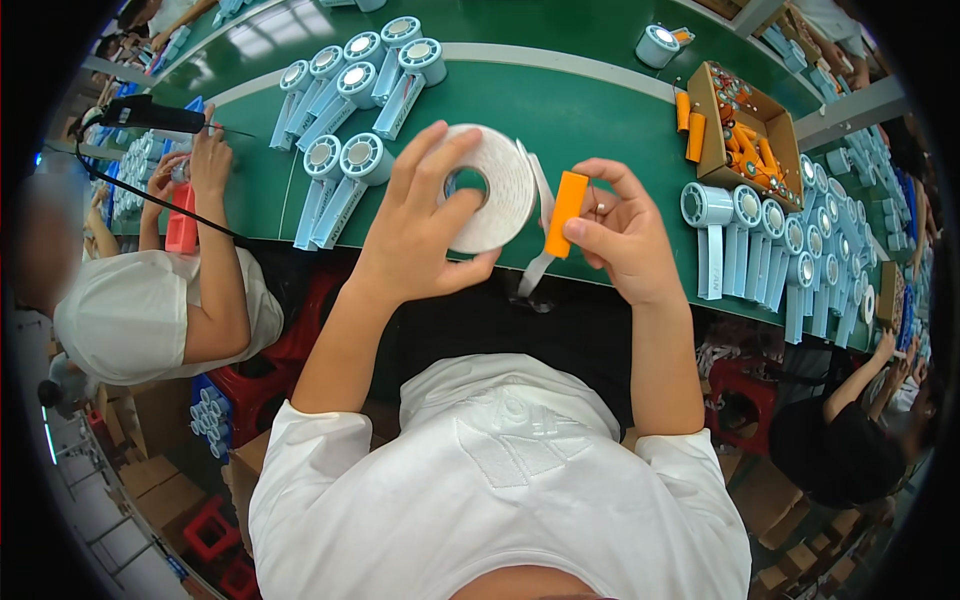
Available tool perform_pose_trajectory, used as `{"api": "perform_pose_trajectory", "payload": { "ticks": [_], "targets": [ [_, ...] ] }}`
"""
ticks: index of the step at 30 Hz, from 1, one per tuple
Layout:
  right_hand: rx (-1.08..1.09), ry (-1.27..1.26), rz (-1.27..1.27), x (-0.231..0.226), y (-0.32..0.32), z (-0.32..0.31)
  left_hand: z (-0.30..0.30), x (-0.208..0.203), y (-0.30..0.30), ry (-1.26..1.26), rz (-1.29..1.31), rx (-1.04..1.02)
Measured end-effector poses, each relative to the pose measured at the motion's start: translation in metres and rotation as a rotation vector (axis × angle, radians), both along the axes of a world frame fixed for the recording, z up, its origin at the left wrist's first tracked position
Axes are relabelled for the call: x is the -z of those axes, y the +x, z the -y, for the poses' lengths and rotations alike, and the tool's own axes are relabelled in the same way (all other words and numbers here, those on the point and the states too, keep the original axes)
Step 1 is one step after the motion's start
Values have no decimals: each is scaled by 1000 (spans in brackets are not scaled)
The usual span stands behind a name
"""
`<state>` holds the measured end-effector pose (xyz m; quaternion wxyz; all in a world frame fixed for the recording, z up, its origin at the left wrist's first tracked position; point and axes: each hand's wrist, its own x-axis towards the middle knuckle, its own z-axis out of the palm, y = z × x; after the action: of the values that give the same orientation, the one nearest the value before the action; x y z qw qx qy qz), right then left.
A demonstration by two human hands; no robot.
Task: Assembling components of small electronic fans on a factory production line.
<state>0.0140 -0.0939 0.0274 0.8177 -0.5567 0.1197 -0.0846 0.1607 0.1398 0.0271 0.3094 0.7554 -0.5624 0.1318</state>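
My left hand (405,230) grips a roll of white tape (508,195), with fingers reaching into its core. A loose end of pale tape (541,178) comes off the roll's right side toward an orange battery (567,214). My right hand (630,240) pinches that battery upright between thumb and fingers, and thin wires show by its top. Below the battery hangs a tape tail (535,275), past the near edge of the green table. Both hands are raised over that edge, close together but apart.
Light-blue handheld fan bodies (362,158) lie at the left on the green table (590,115); many more (745,205) stand at the right. Behind those is a cardboard box (707,135) of orange batteries, with two loose batteries (696,137) beside it. A co-worker (170,310) works at left.
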Motion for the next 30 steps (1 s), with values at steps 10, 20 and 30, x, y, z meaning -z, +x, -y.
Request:
{"api": "perform_pose_trajectory", "payload": {
  "ticks": [10, 20, 30],
  "targets": [
    [-39, 19, -22, 3, -11, -25, 33, 11, 2, -64, -100, -189],
    [92, -140, -184, 8, -36, -15, 32, 28, -2, -73, -163, -82],
    [-134, -480, -215, -52, -18, 42, 20, 17, -14, 63, 33, 187]
  ]
}}
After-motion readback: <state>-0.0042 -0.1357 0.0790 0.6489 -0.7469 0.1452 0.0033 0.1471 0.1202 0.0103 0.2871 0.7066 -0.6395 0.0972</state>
